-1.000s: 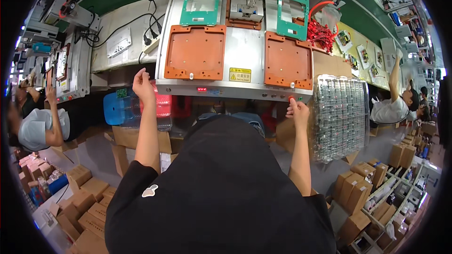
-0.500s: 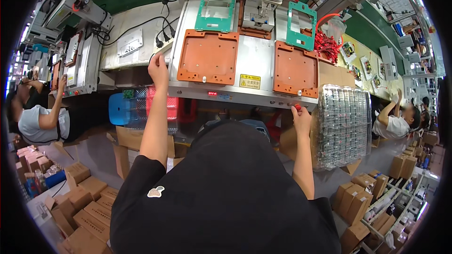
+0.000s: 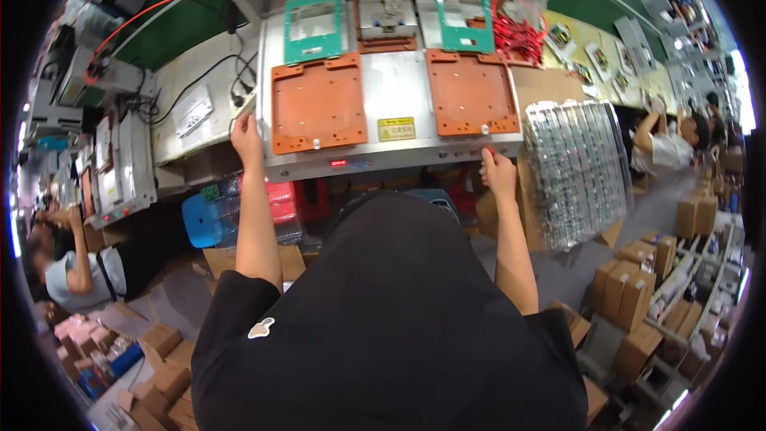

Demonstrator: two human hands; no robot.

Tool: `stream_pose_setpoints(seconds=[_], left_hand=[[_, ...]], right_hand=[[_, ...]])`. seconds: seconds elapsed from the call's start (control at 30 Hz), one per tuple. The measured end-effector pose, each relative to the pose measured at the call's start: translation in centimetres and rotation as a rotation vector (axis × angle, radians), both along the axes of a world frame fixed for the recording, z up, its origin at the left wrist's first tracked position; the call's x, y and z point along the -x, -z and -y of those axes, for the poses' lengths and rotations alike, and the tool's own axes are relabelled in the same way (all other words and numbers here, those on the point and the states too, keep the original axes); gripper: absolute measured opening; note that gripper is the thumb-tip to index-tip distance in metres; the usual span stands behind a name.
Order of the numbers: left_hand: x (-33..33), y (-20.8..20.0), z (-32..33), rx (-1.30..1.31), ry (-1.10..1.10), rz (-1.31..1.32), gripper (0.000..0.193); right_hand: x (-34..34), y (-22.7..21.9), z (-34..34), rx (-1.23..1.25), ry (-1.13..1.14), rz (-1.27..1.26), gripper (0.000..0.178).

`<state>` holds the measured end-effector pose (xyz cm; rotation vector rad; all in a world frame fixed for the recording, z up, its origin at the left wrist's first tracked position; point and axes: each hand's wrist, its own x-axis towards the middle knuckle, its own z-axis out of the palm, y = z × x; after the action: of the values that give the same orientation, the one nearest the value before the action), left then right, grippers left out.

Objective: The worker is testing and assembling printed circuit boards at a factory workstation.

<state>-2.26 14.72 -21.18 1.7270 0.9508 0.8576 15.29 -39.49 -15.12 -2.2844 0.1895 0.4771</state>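
At machine's (image 3: 395, 88) front-right corner: right hand (image 3: 500, 176) curled closed at red button (image 3: 492, 156); front-left corner: left hand (image 3: 248, 142), grip unclear.

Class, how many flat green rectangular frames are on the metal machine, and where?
2. One flat green frame is just beyond the left square orange plate; the other green frame is beyond the right orange plate. No others show.

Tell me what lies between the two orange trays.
The head view shows a silver metal strip between the left tray and right tray, with a yellow label near the front.
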Motion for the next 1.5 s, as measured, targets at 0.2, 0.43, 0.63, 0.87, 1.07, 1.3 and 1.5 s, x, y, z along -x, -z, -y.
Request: stream_pose_setpoints(seconds=[0.2, 0.43, 0.63, 0.87, 1.07, 1.3, 1.5], left_hand=[[0.0, -1.4, -0.3, -0.010, 0.009, -0.012, 0.025], [0.7, -0.7, -1.7, -0.078, -0.018, -0.088, 0.025], [0.9, -1.2, -1.7, -0.082, -0.051, -0.079, 0.025], [0.3, -1.0, -2.3, -0.119, -0.045, -0.071, 0.024], [0.6, -1.6, -2.1, -0.116, -0.037, -0.058, 0.024], [0.6, -2.7, -1.4, -0.082, -0.028, -0.050, 0.023], [0.5, -2.1, -1.7, -0.085, -0.037, -0.047, 0.024]], right_hand=[[0.5, 0.1, -1.6, -0.497, 0.324, -0.323, 0.051], [2.7, -2.6, -3.4, -0.215, 0.223, 0.025, 0.041], [3.4, -3.1, -3.6, 0.343, -0.053, 0.371, 0.040], [1.3, -0.6, -4.2, -0.350, 0.253, -0.169, 0.053], [1.9, -1.4, -4.1, -0.509, 0.342, -0.300, 0.058], [0.7, -0.6, -1.3, -0.337, 0.379, -0.068, 0.040], [1.6, -0.5, -1.0, -0.448, 0.209, -0.241, 0.034]])
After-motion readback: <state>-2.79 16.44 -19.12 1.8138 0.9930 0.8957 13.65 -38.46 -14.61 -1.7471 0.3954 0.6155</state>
